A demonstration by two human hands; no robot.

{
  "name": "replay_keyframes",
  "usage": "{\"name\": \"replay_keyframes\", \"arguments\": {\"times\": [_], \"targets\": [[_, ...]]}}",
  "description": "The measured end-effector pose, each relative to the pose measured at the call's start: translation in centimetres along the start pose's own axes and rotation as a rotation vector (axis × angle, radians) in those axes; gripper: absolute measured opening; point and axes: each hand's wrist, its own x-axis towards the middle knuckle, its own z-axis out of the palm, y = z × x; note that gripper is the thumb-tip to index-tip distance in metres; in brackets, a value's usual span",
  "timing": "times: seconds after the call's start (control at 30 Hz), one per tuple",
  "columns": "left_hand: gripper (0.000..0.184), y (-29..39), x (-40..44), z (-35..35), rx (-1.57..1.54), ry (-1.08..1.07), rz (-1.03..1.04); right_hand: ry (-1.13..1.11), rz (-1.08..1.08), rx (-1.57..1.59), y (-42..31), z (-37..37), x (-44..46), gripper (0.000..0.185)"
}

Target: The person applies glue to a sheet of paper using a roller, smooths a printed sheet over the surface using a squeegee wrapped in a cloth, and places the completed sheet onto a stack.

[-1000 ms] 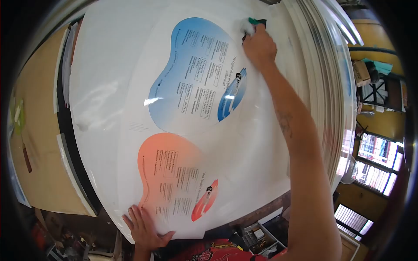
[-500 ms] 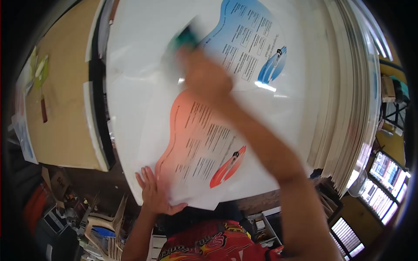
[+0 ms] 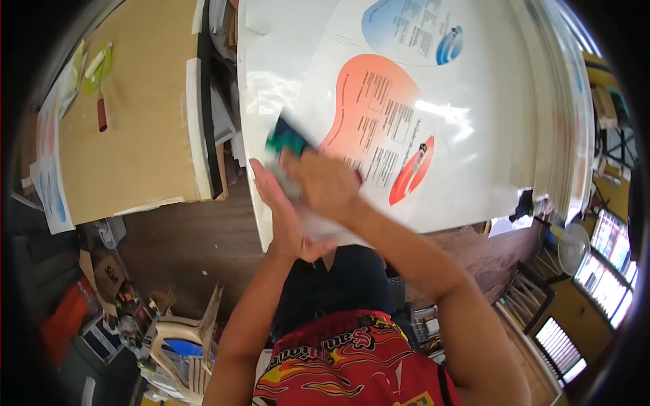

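A printed sheet [image 3: 376, 101] with a blue shape and an orange shape lies on a glossy white board [image 3: 460, 183]. My right hand [image 3: 328, 186] is shut on a green and dark squeegee [image 3: 288, 137] by the sheet's lower left part. Just below and left of it, my left hand [image 3: 288, 220] is stretched out, its thumb apart from the fingers, at the board's near edge. A pale blurred patch lies between the two hands, and I cannot make out whether it is a lifted part of the sheet. My right hand covers some of the orange print.
White boards or sheets are stacked thickly [image 3: 542, 108] on the right. On the left stands a brown-topped table [image 3: 145, 128] with a red-handled roller [image 3: 101, 114]. A plastic chair [image 3: 183, 338] and a fan [image 3: 573, 247] stand on either side below.
My right hand has swept the squeegee down towards my body, close to my left hand. The view has shifted, and the printed sheet appears higher and further right.
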Motion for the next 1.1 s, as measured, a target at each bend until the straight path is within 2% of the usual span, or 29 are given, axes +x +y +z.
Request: {"name": "replay_keyframes", "arguments": {"times": [0.03,0.07,0.17,0.23,0.3,0.33,0.43,0.47,0.53,0.57,0.6,0.67,0.77,0.83,0.9,0.97,1.07,1.1], "targets": [[0.136,0.1,0.3,-0.4,-0.019,0.042,0.048,0.154,-0.074,-0.013,-2.4,0.1,-2.0,0.039],[0.132,0.3,0.7,-0.8,-0.035,0.082,0.096,0.093,-0.028,-0.003,-3.3,0.6,-3.6,0.041],[0.117,1.2,1.3,-2.0,-0.192,0.109,-0.111,0.133,-0.025,0.073,-4.3,0.0,-5.8,0.042],[0.093,-0.1,2.4,-4.4,0.047,0.090,-0.041,0.144,0.108,0.051,-6.0,0.6,-6.8,0.046],[0.082,-1.0,3.4,-4.8,0.239,-0.004,-0.141,0.199,0.242,0.038,-8.3,1.0,-7.4,0.047],[0.076,-1.5,4.4,-4.4,0.341,-0.046,-0.178,0.142,0.279,0.042,-8.7,1.0,-8.1,0.049],[0.068,-0.7,5.8,-2.8,0.662,-0.214,-0.027,0.128,0.339,0.101,-8.6,-0.4,-10.6,0.052],[0.070,-0.7,5.9,-2.3,0.727,-0.256,0.012,0.146,0.384,0.065,-7.9,-0.4,-11.7,0.054],[0.074,0.2,5.8,-2.1,0.750,-0.268,0.036,0.331,0.461,0.141,-5.0,-1.7,-13.4,0.046],[0.076,0.6,5.6,-2.1,0.764,-0.273,0.046,0.271,0.672,0.222,-3.8,-4.6,-13.4,0.045],[0.080,0.8,5.3,-2.2,0.752,-0.264,0.029,0.394,0.664,0.149,-1.3,-5.8,-13.6,0.045],[0.081,1.3,4.9,-1.7,0.735,-0.303,0.041,0.359,0.699,0.020,4.9,-8.9,-12.4,0.045],[0.079,2.2,6.6,0.9,0.681,-0.331,0.121,0.400,0.473,-0.154,14.1,-11.8,-8.0,0.039],[0.077,2.0,10.3,4.1,0.579,-0.295,0.229,0.315,0.447,-0.286,17.7,-10.7,-5.7,0.035],[0.073,1.8,16.6,8.2,0.369,-0.268,0.529,0.431,0.363,-0.354,19.4,-10.2,-3.9,0.031],[0.067,3.4,22.4,12.6,0.299,-0.343,0.448,0.360,0.361,-0.382,20.3,-10.8,-3.2,0.032],[0.074,4.4,29.2,18.4,0.569,-0.338,0.278,0.367,0.356,-0.438,24.5,-12.8,-0.7,0.031],[0.072,4.1,31.1,20.0,0.595,-0.314,0.285,0.374,0.360,-0.449,26.2,-13.3,0.1,0.030]]}}
